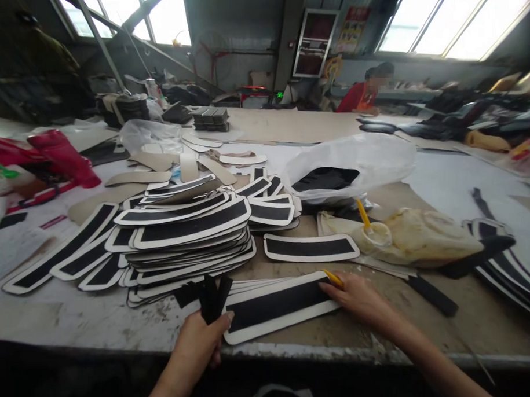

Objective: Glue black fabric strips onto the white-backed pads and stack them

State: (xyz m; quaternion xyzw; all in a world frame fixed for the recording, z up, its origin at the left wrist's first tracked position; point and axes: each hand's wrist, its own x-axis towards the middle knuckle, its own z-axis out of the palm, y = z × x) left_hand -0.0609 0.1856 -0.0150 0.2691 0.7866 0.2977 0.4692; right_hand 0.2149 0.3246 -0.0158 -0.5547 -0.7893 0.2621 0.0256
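My left hand (203,341) is closed around several black fabric strips (214,298) that stick up from the fist. Its thumb rests at the left end of a white-edged panel with a black band (280,305), lying on more such panels at the table's front edge. My right hand (358,299) pinches a small yellow tool (334,279) and touches the panel's right end. Only part of that tool shows, so its kind is unclear. Behind the panel lies another curved black-and-white panel (311,247). A large pile of similar panels (192,230) stands to the left.
Right of centre lies a stained yellowish plastic bag (427,233) with a yellow stick (363,213) in it. Behind is a clear bag (376,160) with black pieces. A red bottle (63,156) lies far left. Across the table a person in red (357,97) is present.
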